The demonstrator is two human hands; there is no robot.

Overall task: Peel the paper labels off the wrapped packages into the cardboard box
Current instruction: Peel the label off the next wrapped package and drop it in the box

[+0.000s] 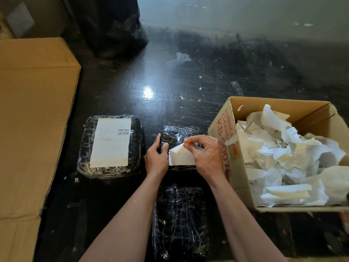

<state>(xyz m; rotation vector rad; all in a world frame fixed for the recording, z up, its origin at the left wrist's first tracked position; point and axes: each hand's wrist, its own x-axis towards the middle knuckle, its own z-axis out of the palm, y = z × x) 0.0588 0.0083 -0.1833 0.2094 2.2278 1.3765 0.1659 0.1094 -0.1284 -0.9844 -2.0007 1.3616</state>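
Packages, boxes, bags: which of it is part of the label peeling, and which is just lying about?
Part of the job:
- middle package, held by left hand
- its label, pinched by right hand
- labelled package
- open box of peeled paper

Lying about:
- big closed carton
- black bag

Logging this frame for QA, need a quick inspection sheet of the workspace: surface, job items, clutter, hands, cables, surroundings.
Surface: dark glossy scuffed floor, glare patch, small scraps.
Job's things: middle black plastic-wrapped package, its white paper label half lifted; larger black wrapped package on the left with intact printed label; third wrapped package nearest the person, no label seen; open cardboard box on the right, full of crumpled white labels.
Clutter: crumpled clear film further off.
Hands: left hand steadies the middle package; right hand fingers pinch the label's corner.
Cables: nothing seen.
Surroundings: big closed brown carton; black bag.
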